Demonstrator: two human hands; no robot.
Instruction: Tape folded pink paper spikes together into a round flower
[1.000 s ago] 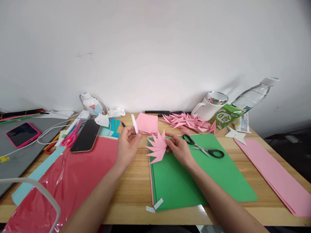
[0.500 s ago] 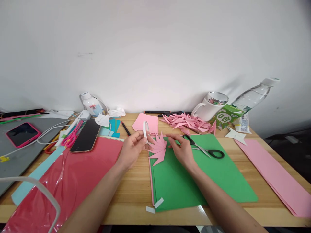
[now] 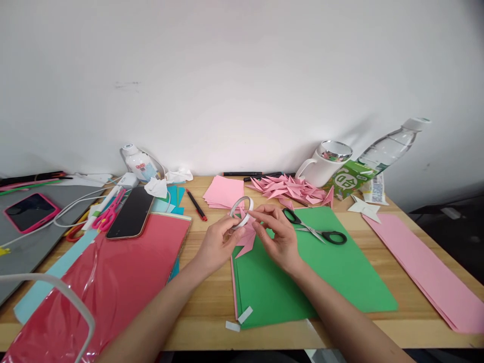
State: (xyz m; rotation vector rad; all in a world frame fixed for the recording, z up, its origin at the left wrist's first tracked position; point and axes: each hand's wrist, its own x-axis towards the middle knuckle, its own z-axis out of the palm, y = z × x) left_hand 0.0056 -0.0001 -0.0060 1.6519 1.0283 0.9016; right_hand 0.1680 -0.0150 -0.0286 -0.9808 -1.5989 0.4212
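My left hand [image 3: 217,245] is closed on a narrow roll of white tape [image 3: 250,205], held tilted above the green paper [image 3: 302,282]. At the roll's right edge, my right hand [image 3: 278,237] has its thumb and index finger drawn together on the tape; whether a loose end is between them is too small to see. Under both hands lies a spiky fan of folded pink paper [image 3: 247,244], partly hidden. Black-handled scissors [image 3: 319,234] rest on the green paper, right of my right hand. Two short white strips [image 3: 245,315] lie by the paper's lower left corner.
Behind are pink squares [image 3: 225,191], a heap of folded pink pieces [image 3: 291,189], a white mug [image 3: 325,164] and a leaning water bottle [image 3: 391,146]. A phone [image 3: 130,212] lies on red paper [image 3: 132,277] at left. Pink strips [image 3: 427,272] lie at right.
My right hand has moved left from beside the pink fan to the tape roll. The roll has turned so its ring opening shows, and both hands now cover more of the fan.
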